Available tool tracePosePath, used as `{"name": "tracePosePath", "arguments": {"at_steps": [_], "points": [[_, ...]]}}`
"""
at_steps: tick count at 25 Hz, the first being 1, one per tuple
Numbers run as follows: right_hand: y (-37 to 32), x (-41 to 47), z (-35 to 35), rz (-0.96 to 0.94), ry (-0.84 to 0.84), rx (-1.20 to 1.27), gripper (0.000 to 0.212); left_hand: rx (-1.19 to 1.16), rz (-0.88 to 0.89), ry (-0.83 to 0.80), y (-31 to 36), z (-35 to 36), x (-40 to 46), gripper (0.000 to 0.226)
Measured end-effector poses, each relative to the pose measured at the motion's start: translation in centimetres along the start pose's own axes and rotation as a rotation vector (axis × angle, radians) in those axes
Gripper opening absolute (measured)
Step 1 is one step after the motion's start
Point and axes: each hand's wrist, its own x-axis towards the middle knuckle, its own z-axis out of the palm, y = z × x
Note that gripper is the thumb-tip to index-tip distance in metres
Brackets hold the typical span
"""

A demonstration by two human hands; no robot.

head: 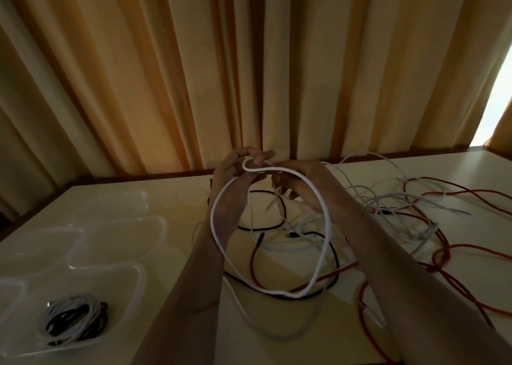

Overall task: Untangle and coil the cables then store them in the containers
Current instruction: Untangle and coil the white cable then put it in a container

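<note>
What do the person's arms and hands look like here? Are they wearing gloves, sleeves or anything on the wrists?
Both arms come up from the bottom edge of the picture and are bare along all that shows: no sleeves appear. The left hand and the right hand are bare too, with no gloves. No watch, bracelet or ring shows on either, though the light is dim.

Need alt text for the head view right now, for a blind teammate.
Both hands, left hand and right hand, hold a white cable in a big loop above tangled red, black and white cables on the table; a container at left holds coiled cables.
</note>
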Motion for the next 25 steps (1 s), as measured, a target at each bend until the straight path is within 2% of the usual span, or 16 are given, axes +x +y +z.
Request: {"name": "tracePosePath", "arguments": {"at_steps": [2, 3, 5, 7, 9, 10, 11, 12, 14, 16, 18, 21, 24, 25], "points": [[0.0, -0.1, -0.1, -0.019, 0.069, -0.005, 0.011, 0.175, 0.074, -0.029, -0.5, -0.6, 0.4, 0.025], [0.1, -0.1, -0.2, -0.027, 0.134, -0.006, 0.011, 0.342, 0.093, -0.028, -0.8, -0.9, 0.5, 0.03], [0.3, 0.1, -0.3, -0.046, 0.299, -0.023, 0.017, 0.676, 0.069, -0.039, -1.7, -1.3, 0.7, 0.039], [0.0, 0.0, -0.6, -0.081, 0.443, 0.01, 0.019, 0.849, 0.043, -0.038, -1.9, -1.4, 0.7, 0.042], [-0.8, 0.0, -1.2, -0.179, 0.581, 0.076, 0.017, 0.987, 0.278, -0.051, -3.1, -2.0, 0.5, 0.047], [-1.4, -0.1, -1.4, -0.235, 0.633, 0.118, 0.015, 1.074, 0.325, -0.129, -3.6, -2.5, 0.3, 0.058], [-1.9, -0.2, -1.7, -0.278, 0.668, 0.162, 0.014, 1.17, 0.269, -0.211, -3.8, -2.9, 0.2, 0.067], [-2.0, -0.3, -1.9, -0.303, 0.675, 0.185, 0.014, 1.199, 0.135, -0.234, -3.3, -2.9, 0.1, 0.072], [-1.6, -0.3, -1.9, -0.311, 0.62, 0.085, 0.016, 1.059, 0.051, -0.182, -3.0, -2.7, 0.3, 0.072], [-0.2, -0.1, -1.5, -0.264, 0.51, -0.147, 0.019, 0.791, 0.039, -0.132, -2.2, -2.1, 0.7, 0.069], [0.7, -0.1, -1.2, -0.228, 0.404, -0.269, 0.021, 0.588, -0.004, -0.152, -1.6, -2.1, 0.8, 0.071], [1.2, 0.1, -1.6, -0.192, 0.401, -0.457, 0.026, 0.618, -0.018, -0.173, -1.7, -2.6, 0.5, 0.076], [1.2, 0.2, -2.3, -0.111, 0.467, -0.511, 0.034, 0.207, -0.034, -0.128, -0.4, -1.8, 0.2, 0.037], [1.2, 0.3, -2.3, -0.091, 0.469, -0.515, 0.034, 0.157, -0.068, -0.116, 0.4, -1.4, 0.0, 0.033]]}}
